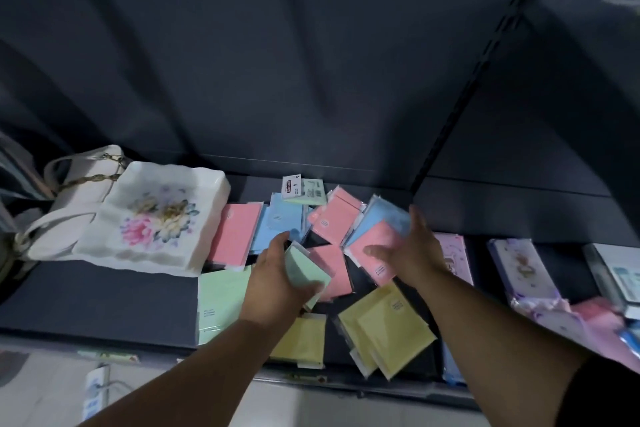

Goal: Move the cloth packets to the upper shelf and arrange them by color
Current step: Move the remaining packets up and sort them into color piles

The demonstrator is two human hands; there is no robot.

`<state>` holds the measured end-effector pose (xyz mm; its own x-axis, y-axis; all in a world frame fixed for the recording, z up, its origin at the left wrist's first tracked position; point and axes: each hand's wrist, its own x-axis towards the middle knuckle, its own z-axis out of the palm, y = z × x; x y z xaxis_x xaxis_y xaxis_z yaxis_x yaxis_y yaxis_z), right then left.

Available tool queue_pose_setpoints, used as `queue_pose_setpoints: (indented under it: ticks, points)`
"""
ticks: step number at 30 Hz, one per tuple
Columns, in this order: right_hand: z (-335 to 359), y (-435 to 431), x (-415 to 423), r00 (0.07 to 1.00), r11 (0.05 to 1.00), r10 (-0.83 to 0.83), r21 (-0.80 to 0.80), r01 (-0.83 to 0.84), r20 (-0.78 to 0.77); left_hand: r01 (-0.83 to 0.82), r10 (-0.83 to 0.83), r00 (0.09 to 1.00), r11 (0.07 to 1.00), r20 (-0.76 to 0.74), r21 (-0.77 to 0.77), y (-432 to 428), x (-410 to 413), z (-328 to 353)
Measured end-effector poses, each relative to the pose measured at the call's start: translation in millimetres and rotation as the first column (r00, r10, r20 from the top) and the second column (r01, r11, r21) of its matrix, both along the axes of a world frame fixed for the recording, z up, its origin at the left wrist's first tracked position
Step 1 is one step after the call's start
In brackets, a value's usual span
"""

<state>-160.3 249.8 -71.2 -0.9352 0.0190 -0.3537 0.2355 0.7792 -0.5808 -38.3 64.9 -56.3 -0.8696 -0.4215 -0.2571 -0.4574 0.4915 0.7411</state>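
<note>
Both forearms point(194, 367) stretch over the shelf point(104, 302). Left hand point(277, 274) curls round a green packet point(304, 270); right hand point(412, 250), thumb on top, pinches pink and blue packets point(377, 239) above the scattered pile point(235, 232).

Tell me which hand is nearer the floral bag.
Left. The left hand, holding a green packet, is just right of the floral bag; the right hand, holding a pink packet, is farther right.

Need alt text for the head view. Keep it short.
A person's left hand grips a green packet and the right hand holds a pink packet with a blue packet above a dark shelf strewn with pink, blue, green and yellow cloth packets. A white floral tote bag lies at the left.
</note>
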Motion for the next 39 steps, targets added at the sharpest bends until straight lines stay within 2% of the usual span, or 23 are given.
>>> queue_pose_setpoints:
  ticks: [7, 10, 17, 19, 23, 26, 33, 36, 39]
  points:
    - [4, -7, 13, 0.991, 0.998, -0.048, -0.036, 0.044, -0.124, -0.077, 0.089, 0.995, 0.97, -0.042, 0.23, 8, 0, 7]
    - [8, -9, 15, 0.996, 0.998, -0.059, -0.023, 0.058, -0.066, -0.089, 0.112, 0.992, 0.951, -0.063, 0.295, 9, 1, 13]
    - [16, -11, 10, 0.993, 0.999, -0.045, -0.01, 0.046, 0.106, -0.103, 0.133, 0.987, 0.956, -0.093, 0.274, 4, 2, 19]
    - [17, -10, 11, 0.99, 0.995, -0.059, -0.069, 0.068, 0.125, -0.122, 0.149, 0.985, 0.954, -0.081, 0.274, 2, 2, 22]
    - [25, -4, 21, 0.972, 0.93, -0.16, -0.302, 0.208, 0.174, -0.147, 0.175, 0.983, 0.937, -0.063, 0.317, -2, 2, 34]
    - [40, -2, 32, 0.972, 0.904, -0.156, -0.371, 0.213, 0.178, -0.16, 0.204, 0.976, 0.91, -0.077, 0.382, -6, 2, 51]
    - [98, -19, 59, 0.969, 0.76, -0.2, -0.602, 0.245, 0.143, -0.101, 0.243, 0.931, 0.888, -0.272, 0.449, -22, -4, 108]
    - [130, -35, 67, 0.968, 0.686, -0.238, -0.691, 0.228, 0.084, -0.049, 0.238, 0.909, 0.876, -0.342, 0.48, -27, -9, 138]
    - [167, -49, 70, 0.965, 0.672, -0.263, -0.72, 0.175, -0.011, -0.025, 0.251, 0.88, 0.872, -0.402, 0.489, -31, -16, 164]
